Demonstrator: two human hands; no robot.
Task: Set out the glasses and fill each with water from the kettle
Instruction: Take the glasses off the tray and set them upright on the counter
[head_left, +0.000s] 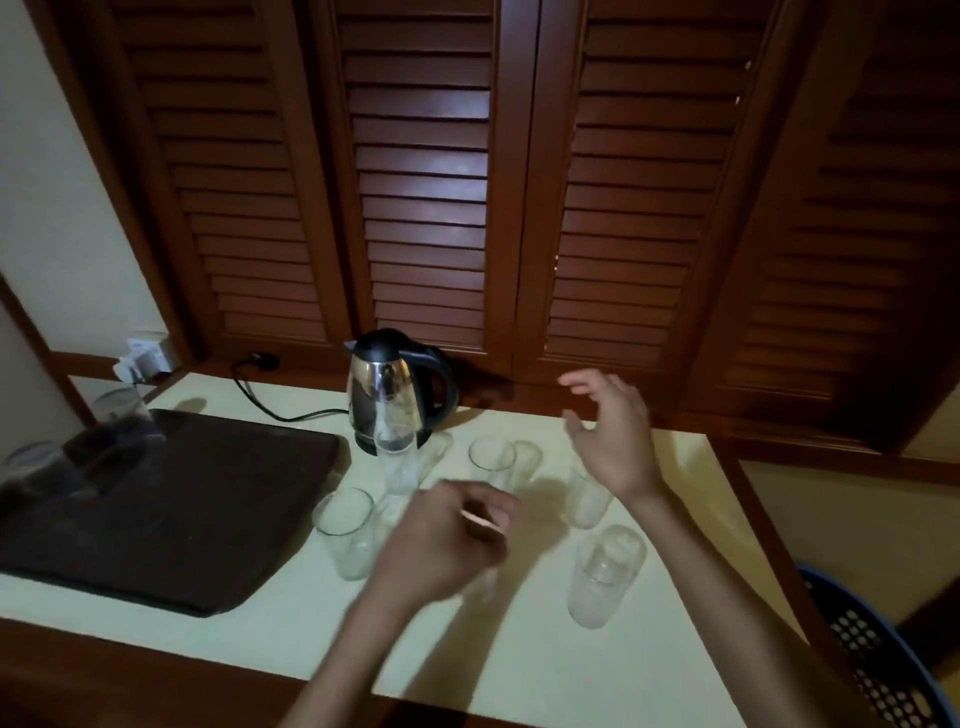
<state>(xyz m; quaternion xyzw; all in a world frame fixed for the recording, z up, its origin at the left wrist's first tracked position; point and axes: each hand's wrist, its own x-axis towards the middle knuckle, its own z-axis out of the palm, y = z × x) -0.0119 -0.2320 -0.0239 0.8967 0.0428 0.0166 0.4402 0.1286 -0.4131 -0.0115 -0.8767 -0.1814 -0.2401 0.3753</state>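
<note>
You are standing at a pale yellow counter (519, 670) with a dark wooden edge, backed by a wall of brown louvred shutters (426, 171). Your right hand (615, 436) hangs in the air over the back of the counter, fingers spread apart and holding nothing. Your left hand (447, 545) is lower and nearer you, blurred; its fingers are curled loosely over the glasses, and I cannot tell whether they grip one.

The kettle (397, 389), shiny steel with a black lid and handle, stands upright beyond your left hand and to the left of your right hand, its black cord (270, 400) trailing off to the wall. The clear glasses are clustered between the two hands: one (345, 530) just left of your left hand, one (397, 457) right in front of the kettle, one (493, 460) beyond your left fingertips, one (587, 493) under your right wrist, and one (605, 574) nearer you, beside your right forearm.

Well left of your left hand lies a dark tray (171, 509). A blue basket (878, 654) shows beyond the counter's right edge.
</note>
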